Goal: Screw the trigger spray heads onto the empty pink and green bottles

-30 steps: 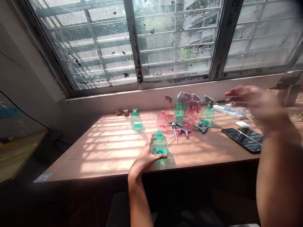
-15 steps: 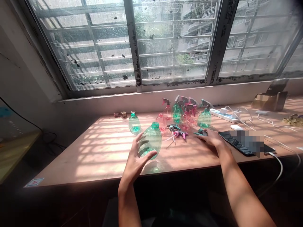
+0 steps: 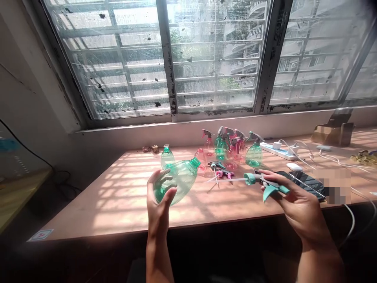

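Note:
My left hand (image 3: 159,204) grips a clear green plastic bottle (image 3: 176,179) by its base, lifted off the wooden table (image 3: 123,204) and tilted with its open neck pointing right. My right hand (image 3: 294,200) holds a green and grey trigger sprayer head (image 3: 265,184) above the table edge, its thin dip tube pointing left toward the bottle's neck. A gap remains between tube tip and neck. Behind them stand several green and pink spray bottles (image 3: 232,145), an uncapped green bottle (image 3: 167,156), an uncapped pink one (image 3: 202,159), and loose sprayer heads (image 3: 219,169).
A black phone (image 3: 309,181) lies right of my right hand, with a white power strip (image 3: 278,148), cables and a white mouse (image 3: 293,166) behind it. A cardboard stand (image 3: 334,131) sits at the far right. A barred window runs along the wall behind.
My left hand lifted the green bottle off the table and tipped its neck rightward. My right hand came down, took a green sprayer head from the table and raised it toward the bottle.

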A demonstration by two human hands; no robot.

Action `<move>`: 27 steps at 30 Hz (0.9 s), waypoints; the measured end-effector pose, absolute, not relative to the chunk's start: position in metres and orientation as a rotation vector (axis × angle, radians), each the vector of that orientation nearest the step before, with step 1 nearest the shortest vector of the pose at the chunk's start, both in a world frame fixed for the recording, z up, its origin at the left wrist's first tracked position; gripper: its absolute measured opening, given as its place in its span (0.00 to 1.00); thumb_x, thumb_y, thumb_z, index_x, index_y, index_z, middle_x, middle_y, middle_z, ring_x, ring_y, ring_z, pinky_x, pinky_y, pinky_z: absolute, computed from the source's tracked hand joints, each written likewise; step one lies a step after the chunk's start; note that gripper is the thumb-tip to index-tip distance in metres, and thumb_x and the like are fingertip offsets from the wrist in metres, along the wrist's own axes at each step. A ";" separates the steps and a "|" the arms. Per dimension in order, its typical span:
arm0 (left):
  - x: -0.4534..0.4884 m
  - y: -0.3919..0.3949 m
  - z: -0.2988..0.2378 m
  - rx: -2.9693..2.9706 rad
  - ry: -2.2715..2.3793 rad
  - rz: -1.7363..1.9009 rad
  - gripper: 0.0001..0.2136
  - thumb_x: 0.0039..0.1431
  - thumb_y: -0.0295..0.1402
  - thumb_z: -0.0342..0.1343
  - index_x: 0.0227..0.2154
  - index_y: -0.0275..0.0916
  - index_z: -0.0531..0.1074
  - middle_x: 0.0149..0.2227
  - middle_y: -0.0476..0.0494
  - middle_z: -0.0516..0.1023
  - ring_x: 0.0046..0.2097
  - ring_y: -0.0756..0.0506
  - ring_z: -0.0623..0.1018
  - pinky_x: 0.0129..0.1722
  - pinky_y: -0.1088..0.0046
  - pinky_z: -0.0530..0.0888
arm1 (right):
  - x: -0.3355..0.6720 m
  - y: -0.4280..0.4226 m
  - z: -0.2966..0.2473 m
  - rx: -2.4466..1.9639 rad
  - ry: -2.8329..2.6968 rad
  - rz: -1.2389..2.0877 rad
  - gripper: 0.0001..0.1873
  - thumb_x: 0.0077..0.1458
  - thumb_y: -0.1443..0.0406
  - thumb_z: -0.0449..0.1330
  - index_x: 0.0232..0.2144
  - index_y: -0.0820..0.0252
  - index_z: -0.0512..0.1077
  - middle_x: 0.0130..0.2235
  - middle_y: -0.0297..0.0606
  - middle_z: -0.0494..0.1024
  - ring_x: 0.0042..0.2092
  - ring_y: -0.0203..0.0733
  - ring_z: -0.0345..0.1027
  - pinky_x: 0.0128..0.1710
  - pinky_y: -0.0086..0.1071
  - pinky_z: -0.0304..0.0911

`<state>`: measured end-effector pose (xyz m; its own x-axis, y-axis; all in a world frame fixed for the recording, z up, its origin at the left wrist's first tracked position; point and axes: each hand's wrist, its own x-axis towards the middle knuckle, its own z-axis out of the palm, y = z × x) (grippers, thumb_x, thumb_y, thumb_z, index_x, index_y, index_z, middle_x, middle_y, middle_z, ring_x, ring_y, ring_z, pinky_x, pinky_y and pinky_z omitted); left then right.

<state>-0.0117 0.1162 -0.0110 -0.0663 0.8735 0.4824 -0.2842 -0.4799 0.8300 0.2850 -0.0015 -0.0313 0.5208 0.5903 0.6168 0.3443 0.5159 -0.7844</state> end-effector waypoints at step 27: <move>-0.009 0.085 0.008 1.704 0.556 1.526 0.41 0.52 0.42 0.72 0.67 0.51 0.59 0.69 0.40 0.62 0.67 0.32 0.66 0.63 0.58 0.68 | 0.205 0.032 -0.012 -0.717 -0.867 0.753 0.20 0.50 0.59 0.76 0.39 0.51 0.71 0.45 0.35 0.77 0.44 0.44 0.74 0.40 0.34 0.73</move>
<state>-0.0088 0.0854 0.0075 0.1876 0.7512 0.6329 -0.1677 -0.6104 0.7742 0.2047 0.0321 -0.0116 0.4355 0.8092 0.3944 -0.2766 0.5372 -0.7968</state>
